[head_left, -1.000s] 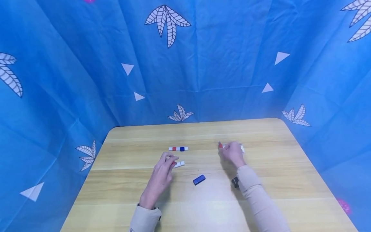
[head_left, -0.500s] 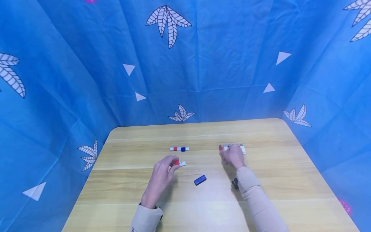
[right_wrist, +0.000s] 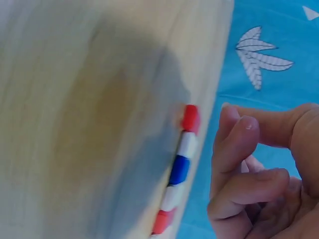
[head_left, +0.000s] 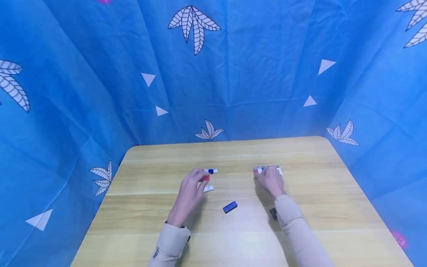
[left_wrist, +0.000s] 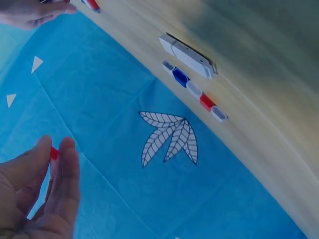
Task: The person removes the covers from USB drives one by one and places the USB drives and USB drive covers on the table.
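My left hand [head_left: 190, 189] pinches a small red cap [head_left: 207, 178] between thumb and fingertips; the left wrist view shows its red edge [left_wrist: 54, 153]. Just behind lies a row of red, blue and white caps [head_left: 211, 171], partly hidden by the fingers. A white USB stick [head_left: 208, 188] lies below that hand. At the right, a side-by-side row of red, white and blue USB sticks [head_left: 281, 172] has grey ends toward the back. Beside its leftmost red stick [head_left: 255, 172], my right hand [head_left: 271, 181] has loosely curled fingers, with nothing seen between them in the right wrist view.
A blue USB stick [head_left: 230, 207] lies near the middle of the wooden table [head_left: 240, 237]. Blue cloth [head_left: 267, 81] with leaf prints hangs behind the table and along both sides.
My left hand has moved back from the white stick toward the cap row, carrying the red cap. The red stick by my right hand now sits against the row instead of apart.
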Tool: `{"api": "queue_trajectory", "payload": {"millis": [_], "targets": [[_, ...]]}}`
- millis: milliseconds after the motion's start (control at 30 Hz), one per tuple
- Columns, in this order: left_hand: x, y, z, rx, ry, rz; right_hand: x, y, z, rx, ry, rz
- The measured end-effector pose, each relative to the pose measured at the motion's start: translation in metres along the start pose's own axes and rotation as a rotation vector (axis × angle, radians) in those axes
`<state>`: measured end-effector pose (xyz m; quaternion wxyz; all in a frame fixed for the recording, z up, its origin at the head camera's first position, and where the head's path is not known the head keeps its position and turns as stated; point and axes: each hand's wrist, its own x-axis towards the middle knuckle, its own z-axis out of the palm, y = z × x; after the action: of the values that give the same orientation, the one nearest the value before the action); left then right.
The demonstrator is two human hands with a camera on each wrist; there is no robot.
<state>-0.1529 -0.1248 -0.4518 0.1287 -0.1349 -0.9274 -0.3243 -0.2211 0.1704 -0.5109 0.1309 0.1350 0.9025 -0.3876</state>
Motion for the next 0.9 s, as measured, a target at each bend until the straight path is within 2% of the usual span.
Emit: {"api": "queue_trajectory", "payload": {"millis": [233,400,600,700,900], "targets": [[0.032,-0.005,0.014,-0.012,-0.038,0.002,-0.02,-0.01,-0.013,0.03,0.051,-0.122],[0.055,-0.008,0.024,0.024,-0.088,-0.044,-0.034,-0.015,-0.023,0.041,0.072,-0.18],[0.082,-0.017,0.043,0.059,-0.196,-0.04,-0.052,-0.015,-0.033,0.063,0.08,-0.244],[0.09,-0.025,0.054,0.071,-0.254,-0.038,-0.062,-0.016,-0.038,0.068,0.104,-0.283],[0.101,-0.039,0.073,0.059,-0.357,-0.067,-0.08,-0.021,-0.049,0.097,0.134,-0.297]]}}
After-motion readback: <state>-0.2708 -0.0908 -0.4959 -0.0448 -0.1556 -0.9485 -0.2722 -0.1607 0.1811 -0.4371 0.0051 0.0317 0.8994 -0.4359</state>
